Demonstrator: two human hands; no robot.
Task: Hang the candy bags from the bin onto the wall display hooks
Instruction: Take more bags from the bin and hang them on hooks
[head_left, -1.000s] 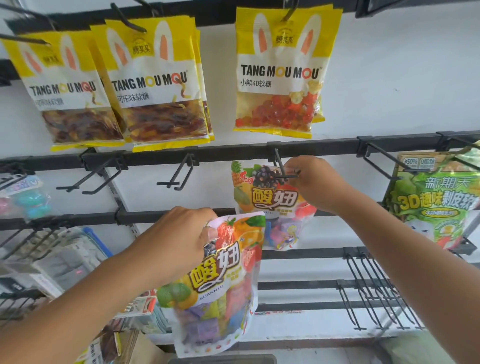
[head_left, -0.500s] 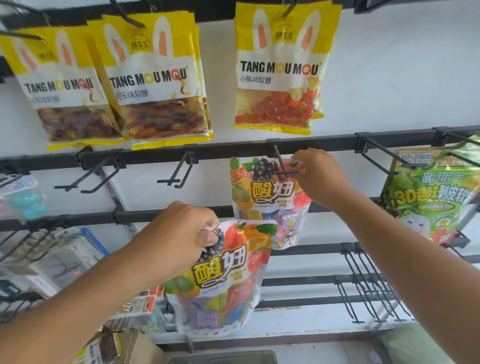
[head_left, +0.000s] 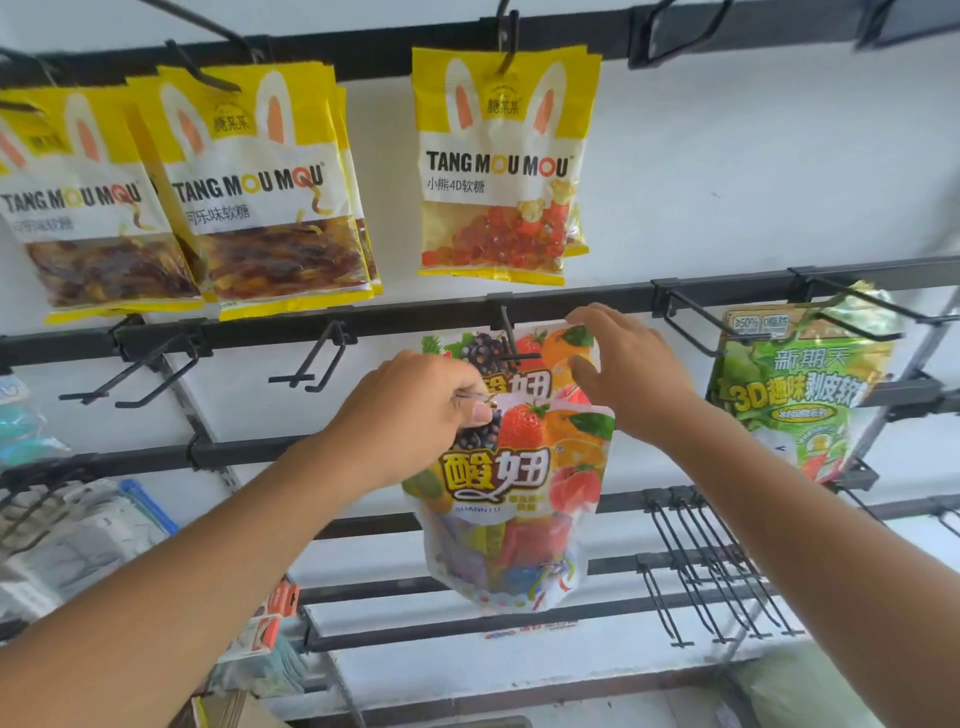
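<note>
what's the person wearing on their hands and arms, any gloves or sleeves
Nothing worn shows. The left hand and right hand have no gloves, rings or watch, and the left forearm and right forearm are bare to the frame edge, with no sleeve in view. The left thumbnail looks short and unpainted.

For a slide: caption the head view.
Left hand holds a candy bag below the hook; right hand, open, at the hung bag.

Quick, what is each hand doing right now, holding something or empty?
Left hand: closed, pinching the top of the fruit candy bag.
Right hand: open, fingers touching the hung bag at its top corner.
</note>
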